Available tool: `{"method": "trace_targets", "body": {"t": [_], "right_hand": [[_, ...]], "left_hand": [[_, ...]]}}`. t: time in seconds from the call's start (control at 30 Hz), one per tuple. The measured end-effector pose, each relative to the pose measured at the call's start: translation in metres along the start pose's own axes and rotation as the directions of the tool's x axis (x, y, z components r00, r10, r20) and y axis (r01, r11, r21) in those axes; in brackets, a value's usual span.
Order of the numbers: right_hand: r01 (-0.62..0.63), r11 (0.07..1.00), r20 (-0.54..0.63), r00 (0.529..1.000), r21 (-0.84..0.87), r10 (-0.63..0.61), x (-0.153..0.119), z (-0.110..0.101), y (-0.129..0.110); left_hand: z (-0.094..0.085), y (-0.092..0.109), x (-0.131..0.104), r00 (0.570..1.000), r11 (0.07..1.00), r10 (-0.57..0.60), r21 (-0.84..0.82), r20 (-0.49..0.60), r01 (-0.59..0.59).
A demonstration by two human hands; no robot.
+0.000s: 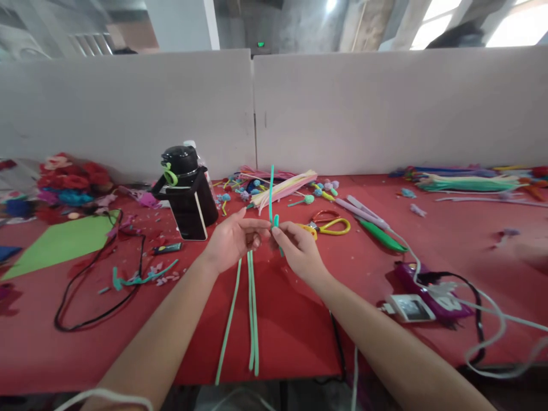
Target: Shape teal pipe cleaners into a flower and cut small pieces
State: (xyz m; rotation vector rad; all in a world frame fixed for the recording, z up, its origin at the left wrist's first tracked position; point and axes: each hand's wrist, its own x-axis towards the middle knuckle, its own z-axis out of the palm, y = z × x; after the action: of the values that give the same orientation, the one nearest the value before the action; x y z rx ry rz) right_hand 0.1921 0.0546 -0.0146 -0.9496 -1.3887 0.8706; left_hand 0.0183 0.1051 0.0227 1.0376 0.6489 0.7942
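Note:
A teal pipe cleaner [271,191] is held above the middle of the table. It stands upright, with a small bent loop beside it and a short end below. My right hand [302,251] is closed on it, pinching it near the loop between thumb and fingers. From the other side, my left hand [231,240] reaches in with its index finger stretched to the stem and its thumb raised apart. Whether its fingertips grip the stem is hard to see. Several pale green pipe cleaners [252,314] lie on the red table [295,337] below my hands.
Scissors [336,226] with yellow and red handles lie beyond my right hand. A black flask [180,162] and a phone-like black slab [186,214] stand at left. Pipe cleaner bundles [285,191] lie at the back. A purple pouch [445,299] and cables occupy the right.

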Motion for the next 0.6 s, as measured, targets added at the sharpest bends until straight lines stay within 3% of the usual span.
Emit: {"method": "trace_targets", "body": {"t": [0.2,0.33,0.5,0.6], "right_hand": [[-0.063,0.998,-0.002,0.998,0.025,0.063,0.003,0.000,0.009],[-0.056,0.995,0.019,0.998,-0.080,0.058,0.001,0.002,0.011],[-0.055,0.985,0.036,0.997,-0.163,0.062,-0.001,0.004,0.010],[-0.043,0.989,0.062,0.997,-0.139,0.052,-0.002,0.005,0.010]], "left_hand": [[-0.002,-0.012,0.000,1.000,1.000,-0.003,-0.021,0.027,0.004],[-0.009,-0.019,-0.007,0.999,0.995,-0.052,-0.085,0.013,0.053],[-0.016,-0.022,-0.011,0.997,0.992,-0.038,-0.120,-0.064,0.030],[-0.016,-0.026,-0.008,0.983,0.995,0.059,-0.072,-0.172,-0.072]]}}
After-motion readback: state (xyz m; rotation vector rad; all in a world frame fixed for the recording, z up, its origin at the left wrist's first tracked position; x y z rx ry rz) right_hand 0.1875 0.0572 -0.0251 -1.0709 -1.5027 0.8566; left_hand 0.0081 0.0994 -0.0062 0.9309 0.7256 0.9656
